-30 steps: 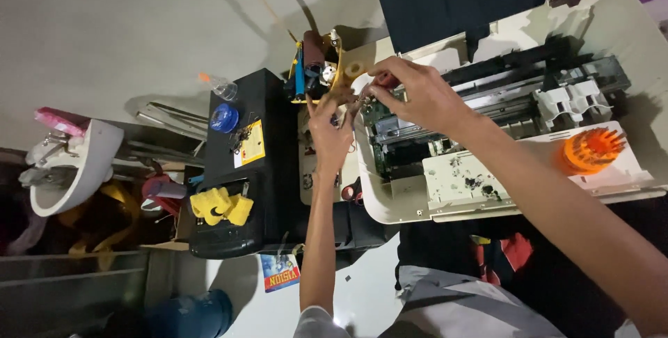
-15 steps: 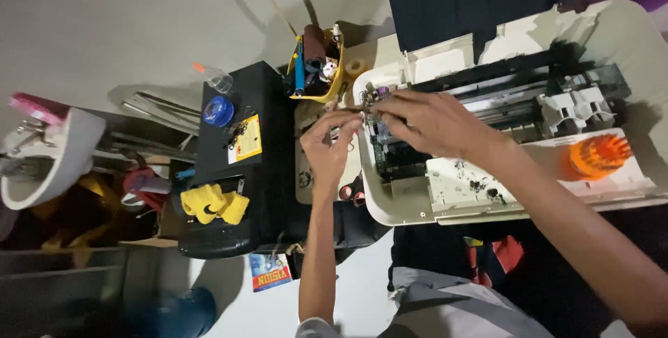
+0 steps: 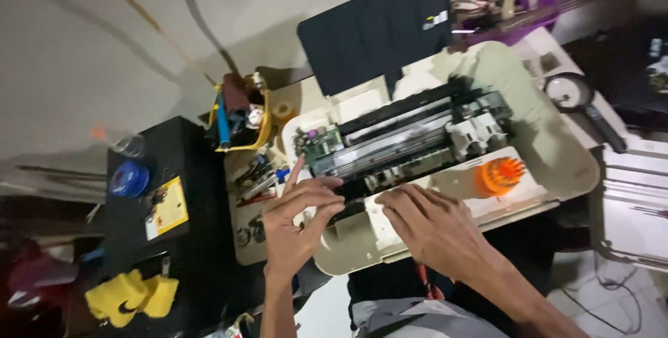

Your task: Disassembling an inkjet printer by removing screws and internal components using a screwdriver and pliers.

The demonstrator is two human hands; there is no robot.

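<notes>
Both hands dropped: left hand [image 3: 298, 221] and right hand [image 3: 433, 225] flat on printer [image 3: 550, 150]

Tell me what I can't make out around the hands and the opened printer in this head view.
- Left hand: what its curled fingers touch on the opened printer is hidden beneath them.
- Right hand: the printer's front edge is covered by the palm.
- Circuit board: parts too small and blurred.
- Yellow tool caddy: contents blurred together.
- Purple tub: cut off by the top edge.
</notes>
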